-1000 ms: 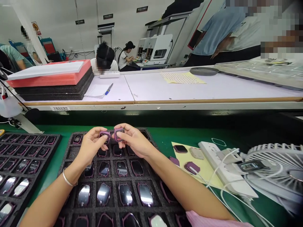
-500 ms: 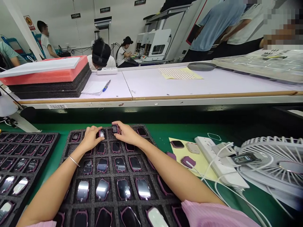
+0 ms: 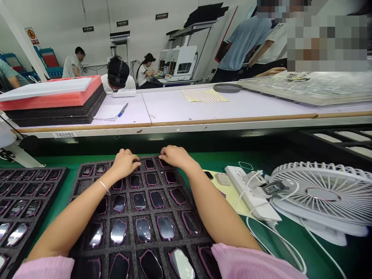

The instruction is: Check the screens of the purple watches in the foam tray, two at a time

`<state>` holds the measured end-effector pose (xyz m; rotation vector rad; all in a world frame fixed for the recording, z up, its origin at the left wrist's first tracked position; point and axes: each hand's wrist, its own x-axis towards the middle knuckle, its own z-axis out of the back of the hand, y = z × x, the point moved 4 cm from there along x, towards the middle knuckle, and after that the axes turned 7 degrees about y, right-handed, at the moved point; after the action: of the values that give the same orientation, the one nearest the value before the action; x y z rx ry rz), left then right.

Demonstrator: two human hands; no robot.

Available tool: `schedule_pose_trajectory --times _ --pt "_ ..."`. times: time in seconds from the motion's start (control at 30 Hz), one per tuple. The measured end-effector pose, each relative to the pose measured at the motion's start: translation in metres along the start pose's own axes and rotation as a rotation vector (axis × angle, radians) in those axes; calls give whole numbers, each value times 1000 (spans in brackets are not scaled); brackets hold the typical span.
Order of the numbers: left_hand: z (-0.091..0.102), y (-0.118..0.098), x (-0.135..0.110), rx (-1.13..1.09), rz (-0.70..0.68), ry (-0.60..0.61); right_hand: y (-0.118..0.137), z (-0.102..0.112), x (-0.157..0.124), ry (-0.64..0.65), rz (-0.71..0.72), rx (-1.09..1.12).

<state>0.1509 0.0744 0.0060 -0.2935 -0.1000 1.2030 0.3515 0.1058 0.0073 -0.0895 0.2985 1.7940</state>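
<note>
A black foam tray [image 3: 76, 190] holds several purple-rimmed smartwatch bodies [image 3: 139, 201] in rows of slots. Both my hands rest at its far row. My left hand [image 3: 124, 162] is curled knuckles-up over a slot, and what lies under its fingers is hidden. My right hand [image 3: 175, 155] lies with its fingers stretched to the left, the tips touching a watch body [image 3: 164, 163] in the far row. Between the two hands another watch body [image 3: 150, 163] sits in its slot.
A second tray of watch bodies [image 3: 26, 193] lies to the left. On the right are a yellow sheet [image 3: 229, 193], a white power strip [image 3: 247, 193] with cables and a white fan [image 3: 322, 193]. A raised white bench [image 3: 203, 112] runs behind, with people working beyond it.
Both hands held a watch body above the tray, then lowered them into the far row. The right hand has shifted to the right and the camera has turned right.
</note>
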Motion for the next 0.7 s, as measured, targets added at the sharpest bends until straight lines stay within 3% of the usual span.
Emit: schedule_pose_trajectory --times 0.13,0.3,0.57,0.7 --pt "-24 -32 28 -60 47 -26 -13 -11 -5 58 -94 -25" --pt "-34 -37 36 -268 92 -76 -8 -21 -10 10 -60 53" --pt "18 -12 -5 -877 -17 -9 0 -11 -11 -29 93 306" --pt "37 10 -34 -1109 10 -57 26 3 -13 -32 220 519"
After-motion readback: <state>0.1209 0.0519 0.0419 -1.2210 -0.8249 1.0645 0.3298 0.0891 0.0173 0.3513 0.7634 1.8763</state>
